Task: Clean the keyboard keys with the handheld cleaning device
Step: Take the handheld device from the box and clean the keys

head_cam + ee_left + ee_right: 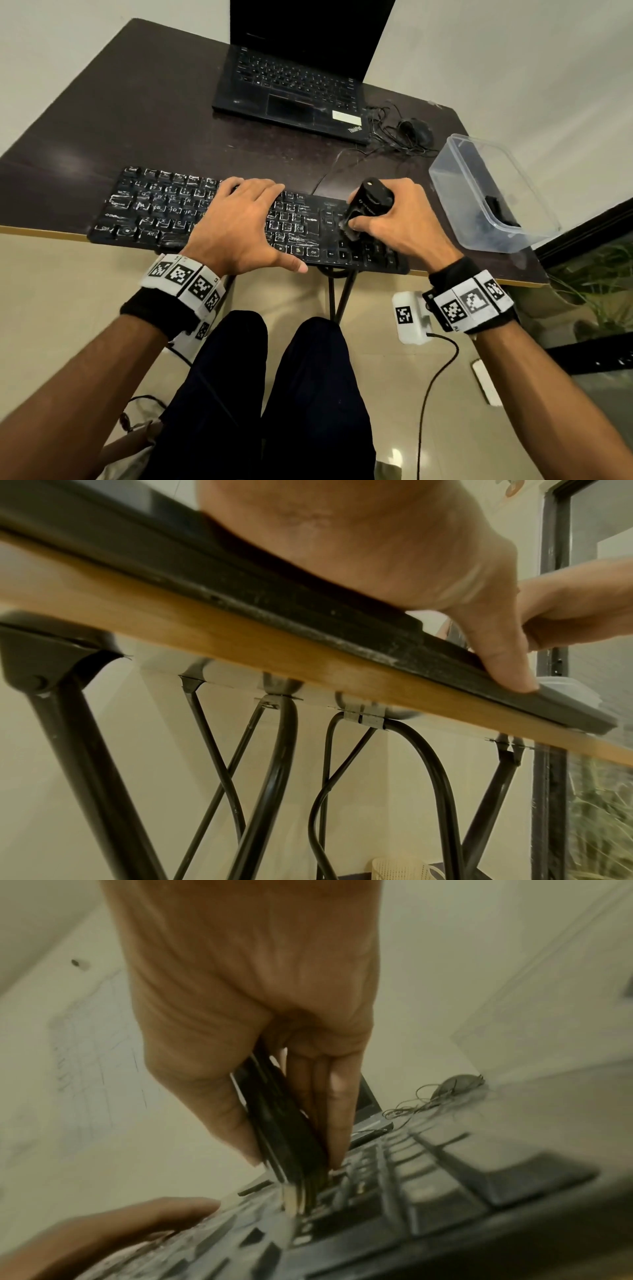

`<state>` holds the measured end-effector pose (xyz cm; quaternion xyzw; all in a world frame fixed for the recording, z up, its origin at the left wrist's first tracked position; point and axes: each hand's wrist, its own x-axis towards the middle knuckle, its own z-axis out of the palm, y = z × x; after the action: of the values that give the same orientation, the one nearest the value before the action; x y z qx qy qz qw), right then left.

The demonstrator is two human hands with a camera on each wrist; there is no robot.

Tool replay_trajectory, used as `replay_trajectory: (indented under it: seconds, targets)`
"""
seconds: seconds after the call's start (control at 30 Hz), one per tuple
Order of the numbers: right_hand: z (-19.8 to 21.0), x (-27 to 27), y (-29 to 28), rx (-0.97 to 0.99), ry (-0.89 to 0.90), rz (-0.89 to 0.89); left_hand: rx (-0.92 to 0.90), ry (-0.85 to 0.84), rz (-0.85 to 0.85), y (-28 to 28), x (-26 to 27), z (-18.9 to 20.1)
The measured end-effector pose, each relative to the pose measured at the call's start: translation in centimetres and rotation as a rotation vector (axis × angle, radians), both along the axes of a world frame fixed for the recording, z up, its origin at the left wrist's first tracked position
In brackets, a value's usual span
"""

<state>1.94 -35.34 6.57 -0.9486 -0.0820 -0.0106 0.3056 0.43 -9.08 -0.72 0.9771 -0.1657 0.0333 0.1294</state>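
The right hand point(402, 219) is wrapped around a black handheld cleaning device point(368, 202), fingers curled round its far side and the thumb point(363, 224) pressed on its near side. The device stands nearly upright, and its lower tip, a pale bristly or translucent end, touches the keys just below the thumb. In the right wrist view the same hand point(246, 993) grips the device point(284, 1139) with straight-looking fingers alongside it, the tip down among blurred keys.

Under both hands lies a black keyboard point(154, 212), its keys streaked with white dust, resting along the near edge of the dark desk point(137, 113). The tip meets it at the block of keys between the main letters and the number pad, above the arrow keys.

The left hand point(239, 222) lies flat on the middle of the keyboard, fingers spread and straight, palm down, thumb point(291, 263) reaching over the keyboard's near edge. The left wrist view shows that thumb point(507, 658) pressing on the keyboard's front rim point(308, 610).

Beyond the left hand's fingertips sits an open ThinkPad laptop point(294, 78) with a dark screen. Beyond the right hand lies a black mouse point(416, 130) with tangled cable, and to the right of that hand stands a clear plastic container point(493, 192) holding dark items.
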Motion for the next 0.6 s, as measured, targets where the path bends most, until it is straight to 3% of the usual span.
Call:
replay_trajectory:
  seconds: [0.1, 0.27, 0.4, 0.5, 0.6]
  targets:
    - [-0.4, 0.3, 0.5, -0.006, -0.090, -0.057, 0.000, -0.001, 0.001, 0.1, 0.1, -0.1]
    - [-0.2, 0.4, -0.5, 0.050, 0.022, -0.015, -0.010, -0.007, 0.000, 0.0, -0.1, -0.1]
    - [-0.4, 0.8, 0.1, 0.037, -0.066, -0.089, -0.012, -0.006, 0.002, 0.0, 0.0, -0.1]
    - [-0.4, 0.7, 0.3, 0.029, -0.006, -0.022, -0.010, -0.001, 0.005, 0.0, 0.0, 0.0]
    - [-0.1, 0.9, -0.5, 0.022, 0.003, -0.072, -0.007, -0.003, 0.005, 0.0, 0.0, -0.1]
